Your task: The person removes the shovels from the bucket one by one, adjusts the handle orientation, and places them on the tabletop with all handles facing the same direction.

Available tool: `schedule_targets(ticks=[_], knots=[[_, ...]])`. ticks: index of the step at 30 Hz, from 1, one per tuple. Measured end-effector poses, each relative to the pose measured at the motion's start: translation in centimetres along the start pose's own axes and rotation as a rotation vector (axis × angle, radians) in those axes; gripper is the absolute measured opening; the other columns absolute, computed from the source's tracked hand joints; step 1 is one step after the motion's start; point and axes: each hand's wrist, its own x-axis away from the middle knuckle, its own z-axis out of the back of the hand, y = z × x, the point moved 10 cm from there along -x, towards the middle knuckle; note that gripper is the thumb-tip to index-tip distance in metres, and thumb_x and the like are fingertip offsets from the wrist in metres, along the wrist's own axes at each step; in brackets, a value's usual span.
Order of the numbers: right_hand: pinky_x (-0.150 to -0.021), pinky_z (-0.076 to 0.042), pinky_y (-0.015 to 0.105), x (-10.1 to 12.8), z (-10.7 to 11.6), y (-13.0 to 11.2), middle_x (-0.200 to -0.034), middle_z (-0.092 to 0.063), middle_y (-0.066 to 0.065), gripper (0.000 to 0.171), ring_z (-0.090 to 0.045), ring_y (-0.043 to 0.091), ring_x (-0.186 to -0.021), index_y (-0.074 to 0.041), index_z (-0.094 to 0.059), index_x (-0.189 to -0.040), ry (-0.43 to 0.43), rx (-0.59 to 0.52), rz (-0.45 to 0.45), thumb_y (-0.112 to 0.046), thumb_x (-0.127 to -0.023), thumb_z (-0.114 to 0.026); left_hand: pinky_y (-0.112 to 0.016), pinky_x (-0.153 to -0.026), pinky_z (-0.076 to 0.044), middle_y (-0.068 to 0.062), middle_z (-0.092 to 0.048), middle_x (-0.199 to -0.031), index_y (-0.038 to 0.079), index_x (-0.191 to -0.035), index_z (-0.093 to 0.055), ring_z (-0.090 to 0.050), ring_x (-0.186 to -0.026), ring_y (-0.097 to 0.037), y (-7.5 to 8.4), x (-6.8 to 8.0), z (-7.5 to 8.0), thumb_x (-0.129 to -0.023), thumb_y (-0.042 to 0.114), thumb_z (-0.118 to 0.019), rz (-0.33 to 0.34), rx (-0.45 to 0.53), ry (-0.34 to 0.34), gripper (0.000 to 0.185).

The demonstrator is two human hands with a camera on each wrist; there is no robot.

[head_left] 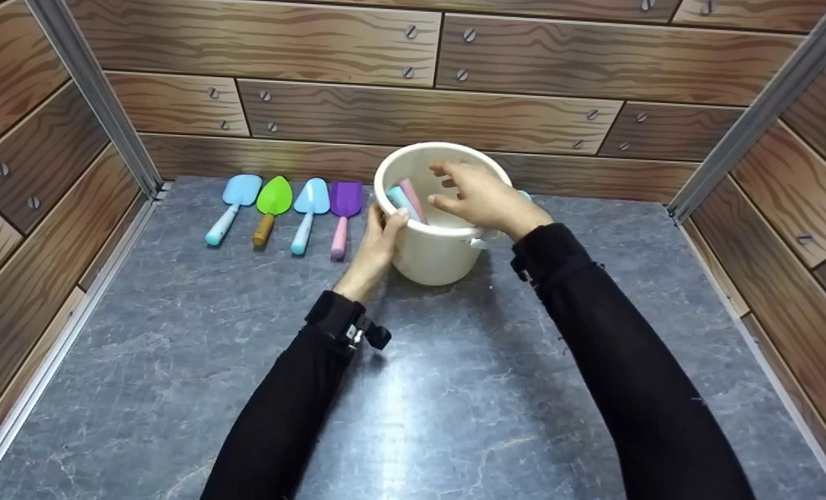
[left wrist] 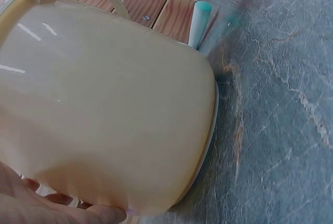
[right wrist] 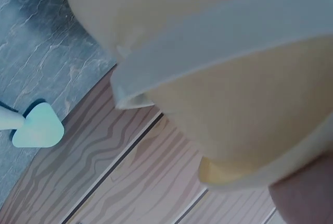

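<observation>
A cream bucket stands upright near the back wall. My left hand grips its left rim, thumb over the edge; in the left wrist view, fingers lie against its side. My right hand is over the bucket's mouth with loosely bent fingers and nothing visible between them. Inside lean a pink handle and a light blue handle; their lower ends are hidden. Left of the bucket lie a blue toy shovel, a green one, a light blue one and a purple one.
Wood-patterned panels enclose the grey marbled floor at the back and sides. Another light blue shovel lies beyond the bucket, mostly hidden in the head view. Metal rails run up the back corners.
</observation>
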Motion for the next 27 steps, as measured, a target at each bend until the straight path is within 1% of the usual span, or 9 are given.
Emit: schedule_targets(ticks=[7, 10, 13, 14, 17, 20, 23, 25, 27], knots=[[-0.131, -0.056, 0.061, -2.7, -2.1, 2.3, -0.175, -0.059, 0.027, 0.072, -0.067, 0.048, -0.155, 0.003, -0.046, -0.175, -0.047, 0.034, -0.011, -0.033, -0.117, -0.069, -0.063, -0.152, -0.018, -0.029, -0.018, -0.195, 0.008, -0.187, -0.012, -0.022, -0.183, -0.047, -0.1, -0.1, 0.0, -0.108, 0.051, -0.054, 0.009, 0.003, 0.001, 0.099], [-0.131, -0.057, 0.060, -3.2, -2.5, 2.2, -0.174, -0.060, 0.028, 0.072, -0.068, 0.048, -0.154, 0.002, -0.046, -0.175, -0.060, 0.030, -0.015, -0.033, -0.117, -0.070, -0.062, -0.152, -0.021, -0.028, -0.020, -0.195, 0.008, -0.187, -0.013, -0.025, -0.182, -0.047, -0.2, -0.1, 0.0, -0.109, 0.052, -0.055, 0.014, -0.003, 0.007, 0.099], [-0.134, -0.053, 0.060, -2.7, -2.6, 1.1, -0.174, -0.059, 0.030, 0.072, -0.065, 0.048, -0.158, 0.002, -0.045, -0.176, -0.088, 0.008, -0.044, -0.031, -0.117, -0.070, -0.061, -0.152, -0.023, -0.028, -0.024, -0.193, 0.007, -0.185, -0.017, -0.028, -0.181, -0.046, -0.1, -0.1, -0.1, -0.109, 0.050, -0.055, 0.010, 0.010, 0.007, 0.095], [-0.135, -0.053, 0.057, -2.7, -2.6, 1.0, -0.174, -0.060, 0.029, 0.073, -0.065, 0.045, -0.159, 0.002, -0.046, -0.176, -0.090, 0.003, -0.045, -0.034, -0.117, -0.072, -0.060, -0.151, -0.024, -0.028, -0.025, -0.193, 0.006, -0.184, -0.019, -0.030, -0.180, -0.046, -0.1, -0.1, -0.1, -0.109, 0.050, -0.055, 0.008, 0.013, 0.008, 0.094], [-0.137, -0.052, 0.056, -2.9, -3.1, 1.0, -0.176, -0.057, 0.029, 0.077, -0.063, 0.043, -0.161, 0.000, -0.042, -0.179, -0.125, 0.000, -0.071, -0.034, -0.117, -0.072, -0.059, -0.151, -0.025, -0.028, -0.030, -0.191, 0.005, -0.182, -0.022, -0.033, -0.179, -0.046, -0.1, -0.2, -0.1, -0.110, 0.047, -0.055, 0.001, 0.014, 0.010, 0.089], [-0.137, -0.052, 0.055, -4.2, -4.3, 2.8, -0.177, -0.059, 0.025, 0.082, -0.063, 0.040, -0.162, -0.005, -0.039, -0.182, -0.144, 0.017, -0.074, -0.039, -0.116, -0.073, -0.061, -0.151, -0.024, -0.028, -0.028, -0.192, 0.006, -0.183, -0.021, -0.032, -0.179, -0.046, -0.1, -0.1, -0.1, -0.111, 0.049, -0.055, 0.011, 0.002, 0.014, 0.091], [-0.140, -0.048, 0.054, -5.2, -5.5, 4.2, -0.179, -0.057, 0.020, 0.088, -0.061, 0.037, -0.165, -0.009, -0.032, -0.185, -0.189, 0.007, -0.077, -0.044, -0.115, -0.073, -0.062, -0.151, -0.022, -0.028, -0.024, -0.194, 0.008, -0.186, -0.016, -0.029, -0.181, -0.047, -0.2, -0.1, -0.1, -0.111, 0.052, -0.055, 0.022, -0.004, 0.013, 0.095], [-0.143, -0.045, 0.052, -5.5, -6.0, 4.4, -0.181, -0.055, 0.021, 0.091, -0.059, 0.037, -0.166, -0.008, -0.029, -0.186, -0.214, -0.012, -0.064, -0.043, -0.115, -0.074, -0.062, -0.152, -0.021, -0.028, -0.021, -0.195, 0.008, -0.187, -0.014, -0.026, -0.182, -0.047, -0.2, -0.1, 0.0, -0.111, 0.053, -0.055, 0.026, -0.004, 0.014, 0.097], [-0.143, -0.044, 0.050, -5.2, -5.9, 3.6, -0.181, -0.054, 0.023, 0.092, -0.059, 0.038, -0.166, -0.003, -0.028, -0.185, -0.223, -0.028, -0.037, -0.040, -0.115, -0.074, -0.062, -0.152, -0.020, -0.028, -0.019, -0.195, 0.008, -0.187, -0.012, -0.025, -0.183, -0.047, -0.2, -0.1, 0.0, -0.111, 0.053, -0.056, 0.024, 0.002, 0.012, 0.099]])
